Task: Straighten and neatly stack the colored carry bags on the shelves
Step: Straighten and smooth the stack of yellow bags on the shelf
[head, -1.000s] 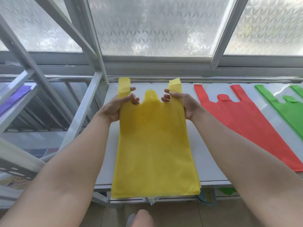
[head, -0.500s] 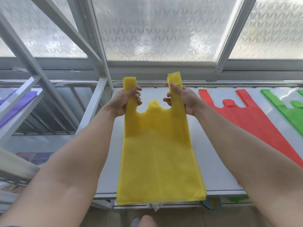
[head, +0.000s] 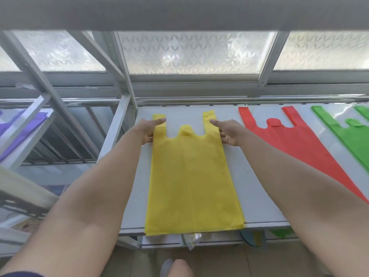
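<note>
Laying the yellow bags flat on the shelf after lifting them by the handles, we open our left grip and right grip, squaring the stack between them; red bags look next.

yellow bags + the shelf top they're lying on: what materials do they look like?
Yellow bags: likely non-woven fabric, perhaps polypropylene. The surface is matte and slightly fibrous, with soft creases and no film gloss.
Shelf top: smooth pale grey sheet with a faint sheen. It could be painted metal or laminate; the view cannot tell which.
</note>
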Demonstrator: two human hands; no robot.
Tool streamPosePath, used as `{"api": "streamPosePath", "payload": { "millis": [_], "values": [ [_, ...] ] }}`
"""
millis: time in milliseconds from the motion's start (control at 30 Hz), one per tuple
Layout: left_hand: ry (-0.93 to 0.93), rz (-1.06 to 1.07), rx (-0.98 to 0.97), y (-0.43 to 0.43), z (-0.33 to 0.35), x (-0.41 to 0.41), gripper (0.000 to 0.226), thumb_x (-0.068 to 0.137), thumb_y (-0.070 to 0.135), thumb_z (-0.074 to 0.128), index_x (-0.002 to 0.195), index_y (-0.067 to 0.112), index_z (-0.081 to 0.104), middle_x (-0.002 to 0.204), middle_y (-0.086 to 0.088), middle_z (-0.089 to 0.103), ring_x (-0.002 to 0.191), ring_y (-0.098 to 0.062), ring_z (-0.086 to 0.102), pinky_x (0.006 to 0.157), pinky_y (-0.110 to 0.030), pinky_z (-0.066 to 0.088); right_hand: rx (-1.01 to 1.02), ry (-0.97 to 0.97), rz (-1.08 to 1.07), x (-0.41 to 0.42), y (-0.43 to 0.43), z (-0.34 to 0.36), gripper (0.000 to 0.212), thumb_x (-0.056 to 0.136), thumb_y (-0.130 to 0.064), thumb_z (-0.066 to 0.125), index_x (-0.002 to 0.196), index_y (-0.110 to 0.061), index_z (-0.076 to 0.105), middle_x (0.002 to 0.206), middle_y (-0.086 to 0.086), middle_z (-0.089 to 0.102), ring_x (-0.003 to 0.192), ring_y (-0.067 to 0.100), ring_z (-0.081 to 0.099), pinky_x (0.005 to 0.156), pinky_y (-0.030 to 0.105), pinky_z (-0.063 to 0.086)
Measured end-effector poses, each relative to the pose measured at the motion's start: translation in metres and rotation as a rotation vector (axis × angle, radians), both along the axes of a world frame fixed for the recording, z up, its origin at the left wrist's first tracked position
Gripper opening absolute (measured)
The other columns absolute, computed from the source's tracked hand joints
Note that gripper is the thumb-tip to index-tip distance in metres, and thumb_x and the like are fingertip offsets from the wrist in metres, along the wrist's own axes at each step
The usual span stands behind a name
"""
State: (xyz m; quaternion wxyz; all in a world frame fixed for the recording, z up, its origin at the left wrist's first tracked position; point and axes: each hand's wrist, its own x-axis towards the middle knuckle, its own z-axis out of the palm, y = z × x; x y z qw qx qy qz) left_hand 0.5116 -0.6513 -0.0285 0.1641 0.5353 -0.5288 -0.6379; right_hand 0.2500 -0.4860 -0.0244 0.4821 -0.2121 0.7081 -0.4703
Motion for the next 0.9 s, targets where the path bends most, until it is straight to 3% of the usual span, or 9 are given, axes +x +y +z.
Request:
{"api": "streamPosePath", "payload": {
  "millis": [100,233,400,500,567,633,700,800,900],
  "values": [
    [-0.007,0.062,0.033,0.019,-0.007,0.026,0.048,0.089,0.029,0.082,0.125,0.003,0.064,0.112,-0.014,0.074,0.096,-0.026,0.075,0.075,-0.038,0.062,0.077,0.035,0.037,0.004,0.037,0.003,0.035,0.092,-0.022,0.077,0.118,0.000,0.068,0.116,0.019,0.074,0.101,0.031,0.076,0.081,0.041,0.064],
    [-0.075,0.112,0.077,0.075,-0.016,0.054,0.033,0.093,0.019,0.075,0.120,0.001,0.067,0.108,-0.017,0.076,0.093,-0.026,0.077,0.070,-0.039,0.064,0.163,0.092,0.073,0.027,0.110,0.003,0.034,0.094,-0.013,0.072,0.125,-0.005,0.060,0.099,0.015,0.076,0.084,0.024,0.076,0.065,0.032,0.062],
    [-0.294,0.113,-0.002,0.181,-0.015,0.090,0.031,0.100,0.028,0.066,0.115,0.001,0.067,0.100,-0.013,0.067,0.090,-0.031,0.066,0.082,-0.044,0.059,0.277,0.160,0.133,0.075,0.186,0.006,0.028,0.095,-0.012,0.066,0.122,-0.012,0.059,0.105,0.013,0.072,0.093,0.026,0.074,0.076,0.039,0.064],
    [-0.453,-0.017,-0.048,0.240,0.002,0.100,0.032,0.108,0.036,0.050,0.115,0.007,0.061,0.110,-0.013,0.066,0.092,-0.031,0.064,0.075,-0.037,0.050,0.306,0.262,0.264,0.094,0.209,0.001,0.026,0.095,-0.017,0.064,0.120,-0.012,0.060,0.112,0.009,0.070,0.098,0.026,0.071,0.082,0.045,0.063],
    [-0.388,-0.019,0.014,0.266,0.007,0.101,0.030,0.110,0.032,0.044,0.121,0.007,0.055,0.103,-0.019,0.073,0.078,-0.033,0.074,0.057,-0.034,0.054,0.311,0.330,0.322,0.100,0.216,-0.002,0.023,0.096,-0.019,0.058,0.117,-0.010,0.063,0.110,0.012,0.070,0.096,0.030,0.071,0.081,0.047,0.063],
    [-0.344,0.008,-0.007,0.277,0.004,0.100,0.026,0.111,0.028,0.040,0.122,0.008,0.053,0.094,-0.018,0.073,0.061,-0.027,0.075,0.044,-0.030,0.051,0.296,0.360,0.316,0.103,0.217,-0.006,0.023,0.095,-0.017,0.053,0.112,-0.009,0.065,0.104,0.013,0.070,0.092,0.032,0.071,0.079,0.048,0.062],
    [-0.388,0.031,-0.102,0.275,0.001,0.097,0.025,0.110,0.030,0.040,0.119,0.011,0.054,0.099,-0.011,0.070,0.057,-0.021,0.072,0.048,-0.030,0.049,0.278,0.390,0.292,0.105,0.213,-0.007,0.022,0.092,-0.016,0.051,0.106,-0.011,0.067,0.101,0.013,0.072,0.089,0.031,0.070,0.080,0.046,0.061],
    [-0.390,0.079,-0.181,0.260,-0.006,0.091,0.026,0.109,0.033,0.043,0.115,0.012,0.056,0.105,-0.008,0.066,0.059,-0.021,0.069,0.055,-0.031,0.049,0.255,0.417,0.213,0.105,0.203,-0.009,0.019,0.094,-0.015,0.050,0.102,-0.009,0.067,0.099,0.016,0.071,0.083,0.031,0.069,0.072,0.044,0.061],
    [-0.406,0.064,-0.240,0.250,-0.009,0.087,0.024,0.108,0.030,0.046,0.112,0.008,0.057,0.101,-0.009,0.063,0.068,-0.022,0.065,0.057,-0.032,0.046,0.257,0.524,0.189,0.108,0.200,-0.009,0.021,0.097,-0.017,0.049,0.105,-0.005,0.064,0.099,0.015,0.069,0.073,0.022,0.056,0.058,0.032,0.042]
  ]
}}
